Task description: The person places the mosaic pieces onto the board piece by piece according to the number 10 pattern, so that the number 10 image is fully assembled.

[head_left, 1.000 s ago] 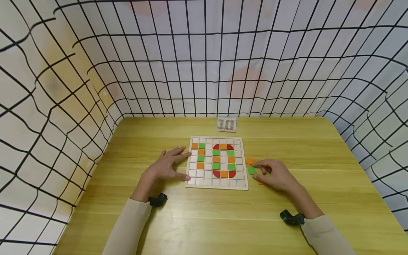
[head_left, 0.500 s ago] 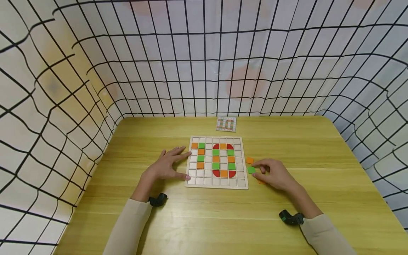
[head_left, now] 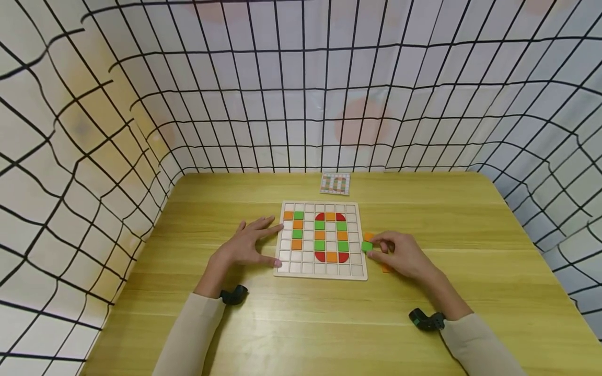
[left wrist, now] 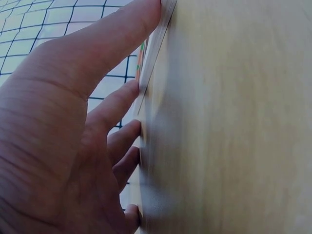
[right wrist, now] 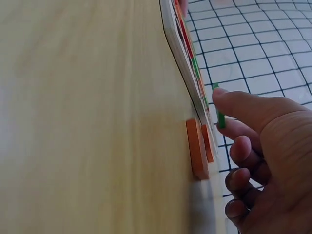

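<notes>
A pale wooden grid board (head_left: 308, 266) lies mid-table, with orange, green and red pieces set in its squares. My left hand (head_left: 246, 244) rests at its left edge, fingers spread, thumb and a fingertip touching the rim. Between right thumb and index finger, my right hand (head_left: 400, 255) pinches a green square tile (head_left: 367, 246) by the board's right edge. In the right wrist view the green tile (right wrist: 221, 114) is held edge-on, raised off the table. Two orange tiles lie under and near that hand: one orange tile (head_left: 369, 236) behind it, another orange tile (head_left: 386, 268) partly hidden by it.
A small printed pattern card (head_left: 335, 184) lies behind the board near the table's far edge. Black wire mesh (head_left: 301, 104) over pale sheeting encloses the back and sides of the wooden table (head_left: 301, 324). Each wrist wears a dark camera mount.
My right hand has picked the green tile up off the table and moved it slightly left and away from me, to the board's edge. My left hand has stayed in place.
</notes>
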Demonstrator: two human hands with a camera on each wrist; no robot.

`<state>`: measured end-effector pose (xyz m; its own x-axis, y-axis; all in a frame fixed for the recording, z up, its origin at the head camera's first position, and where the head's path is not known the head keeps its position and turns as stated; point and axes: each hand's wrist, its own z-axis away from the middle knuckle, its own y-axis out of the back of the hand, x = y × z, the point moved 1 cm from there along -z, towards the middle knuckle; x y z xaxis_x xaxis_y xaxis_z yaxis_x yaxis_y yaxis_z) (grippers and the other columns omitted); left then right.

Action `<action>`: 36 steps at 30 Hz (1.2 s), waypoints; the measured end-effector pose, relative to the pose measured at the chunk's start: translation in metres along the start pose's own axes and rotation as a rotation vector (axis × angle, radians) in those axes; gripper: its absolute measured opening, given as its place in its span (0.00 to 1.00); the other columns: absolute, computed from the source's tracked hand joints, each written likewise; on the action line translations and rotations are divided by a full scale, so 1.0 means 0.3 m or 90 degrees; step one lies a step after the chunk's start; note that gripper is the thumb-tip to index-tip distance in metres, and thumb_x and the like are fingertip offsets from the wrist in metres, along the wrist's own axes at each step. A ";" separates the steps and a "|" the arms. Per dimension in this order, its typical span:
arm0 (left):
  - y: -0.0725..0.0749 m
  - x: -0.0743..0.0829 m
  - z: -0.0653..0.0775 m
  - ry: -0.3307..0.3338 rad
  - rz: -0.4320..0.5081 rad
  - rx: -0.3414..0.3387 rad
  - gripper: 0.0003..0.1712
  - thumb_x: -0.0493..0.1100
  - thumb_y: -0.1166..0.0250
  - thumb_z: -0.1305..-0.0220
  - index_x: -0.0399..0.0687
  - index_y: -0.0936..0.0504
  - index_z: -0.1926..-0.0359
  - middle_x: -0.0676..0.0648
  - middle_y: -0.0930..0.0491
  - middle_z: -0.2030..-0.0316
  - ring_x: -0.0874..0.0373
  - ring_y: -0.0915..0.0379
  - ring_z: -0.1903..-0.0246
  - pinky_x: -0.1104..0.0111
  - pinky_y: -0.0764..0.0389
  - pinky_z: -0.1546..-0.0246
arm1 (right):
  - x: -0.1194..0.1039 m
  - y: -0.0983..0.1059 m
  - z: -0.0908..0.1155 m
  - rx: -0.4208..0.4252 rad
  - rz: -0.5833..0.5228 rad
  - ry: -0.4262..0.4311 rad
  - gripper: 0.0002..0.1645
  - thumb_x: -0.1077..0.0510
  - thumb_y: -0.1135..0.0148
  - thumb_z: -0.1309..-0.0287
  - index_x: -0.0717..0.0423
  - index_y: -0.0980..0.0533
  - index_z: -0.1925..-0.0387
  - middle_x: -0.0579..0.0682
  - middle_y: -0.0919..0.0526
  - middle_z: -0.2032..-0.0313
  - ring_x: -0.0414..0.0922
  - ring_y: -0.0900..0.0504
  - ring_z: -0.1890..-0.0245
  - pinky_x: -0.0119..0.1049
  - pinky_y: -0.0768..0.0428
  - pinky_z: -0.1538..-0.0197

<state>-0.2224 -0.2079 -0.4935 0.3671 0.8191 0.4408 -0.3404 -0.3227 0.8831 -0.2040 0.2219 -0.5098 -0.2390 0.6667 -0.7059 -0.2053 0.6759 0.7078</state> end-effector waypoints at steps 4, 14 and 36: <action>-0.001 -0.003 -0.001 -0.005 0.001 -0.004 0.60 0.74 0.26 0.51 0.71 0.41 0.20 0.51 0.53 0.17 0.46 0.61 0.17 0.36 0.67 0.21 | -0.027 -0.013 -0.022 0.008 -0.009 0.015 0.20 0.43 0.24 0.41 0.50 0.15 0.54 0.44 0.24 0.72 0.40 0.29 0.72 0.31 0.31 0.67; 0.003 -0.004 0.004 -0.012 -0.008 -0.006 0.58 0.72 0.27 0.47 0.69 0.42 0.19 0.49 0.54 0.17 0.44 0.60 0.18 0.35 0.67 0.22 | -0.120 -0.082 -0.084 -0.019 -0.041 0.042 0.16 0.48 0.24 0.40 0.49 0.14 0.53 0.44 0.25 0.74 0.42 0.29 0.73 0.31 0.31 0.67; -0.001 -0.010 -0.001 -0.017 -0.020 -0.010 0.57 0.73 0.29 0.46 0.69 0.44 0.19 0.50 0.55 0.17 0.46 0.61 0.17 0.41 0.63 0.20 | -0.312 -0.292 -0.185 -0.066 -0.034 0.105 0.16 0.48 0.24 0.40 0.48 0.14 0.54 0.41 0.27 0.78 0.38 0.31 0.75 0.33 0.26 0.62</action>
<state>-0.2238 -0.2100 -0.4952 0.4012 0.8155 0.4171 -0.3411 -0.2896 0.8943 -0.2164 0.0829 -0.5043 -0.3754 0.5649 -0.7348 -0.3159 0.6674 0.6744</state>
